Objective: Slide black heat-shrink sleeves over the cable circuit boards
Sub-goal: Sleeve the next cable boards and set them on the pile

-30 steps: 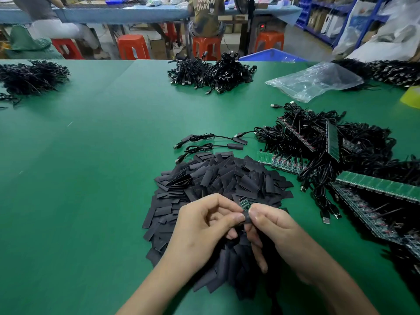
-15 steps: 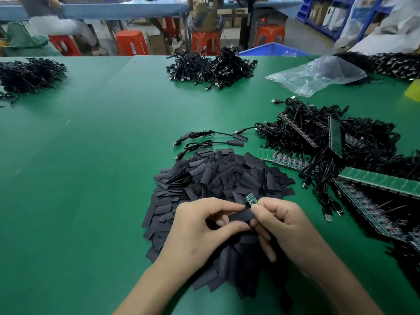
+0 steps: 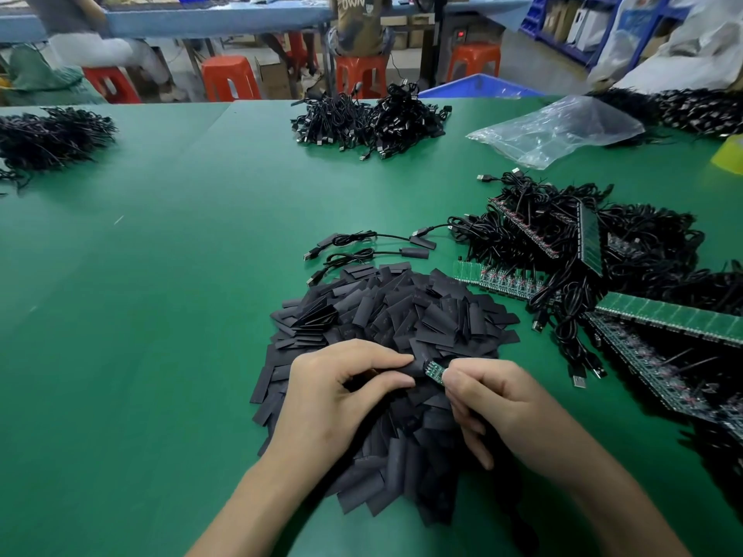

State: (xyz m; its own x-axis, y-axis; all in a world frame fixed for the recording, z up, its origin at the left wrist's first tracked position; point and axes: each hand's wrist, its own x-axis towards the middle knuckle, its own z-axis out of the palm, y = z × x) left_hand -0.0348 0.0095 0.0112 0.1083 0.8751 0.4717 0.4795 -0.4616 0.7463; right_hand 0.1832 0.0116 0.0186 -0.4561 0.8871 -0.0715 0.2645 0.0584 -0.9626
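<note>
In the head view, my left hand (image 3: 345,389) pinched one sleeve (image 3: 416,367) between thumb and forefinger, the other fingers curled beneath it. My right hand (image 3: 494,400) was clamped on the board (image 3: 435,371), thumb and forefinger gripping its near end. The cable behind it was hidden under that hand. Both hands were above the near half of the pile (image 3: 402,315) of loose sleeves on the table (image 3: 161,275), fingertips almost meeting.

The green board showed bare between the two hands, its far end right at the sleeve's mouth. I could not tell whether it had gone in or only touched the lip. I judged this the start of the sliding step, with nearly the whole board left to cover.

The next move, as I read it, called for holding the flat mouth open and feeding the board straight along the sleeve. A corner could catch on the edge.

Beyond the pile lay two cables (image 3: 374,245) that looked already sleeved. To the right lay a tangle (image 3: 583,243) of unsleeved ones with green strips (image 3: 663,319) of boards.
</note>
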